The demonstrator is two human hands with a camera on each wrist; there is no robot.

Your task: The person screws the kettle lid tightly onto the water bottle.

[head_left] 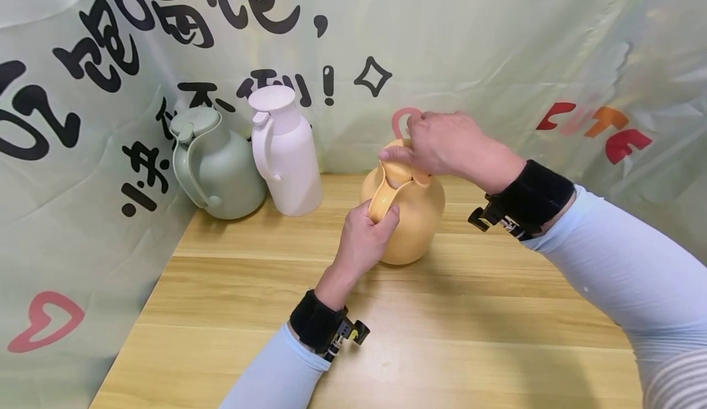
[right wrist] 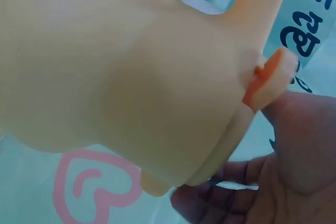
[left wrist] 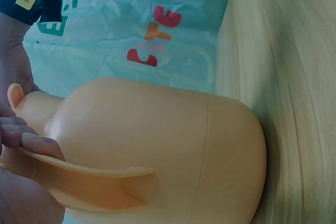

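Note:
An orange-yellow thermos jug (head_left: 415, 228) with a round body stands upright on the wooden table. My left hand (head_left: 361, 240) grips its handle (head_left: 382, 202), with the thumb along the near side. Over the mouth, my right hand (head_left: 444, 144) holds the jug's lid (right wrist: 227, 148), fingers at the far rim and thumb on the near side. A small tab (right wrist: 273, 80) on the lid sticks out to the right of the handle rather than in line with it. Much of the lid's top is hidden under my right hand in the head view.
Left of the jug stand a pink-white thermos jug (head_left: 293, 163) and a grey-green one (head_left: 229, 172), both near the back edge. A printed cloth backdrop (head_left: 469, 40) rises behind and to the left of the wooden table (head_left: 237, 311).

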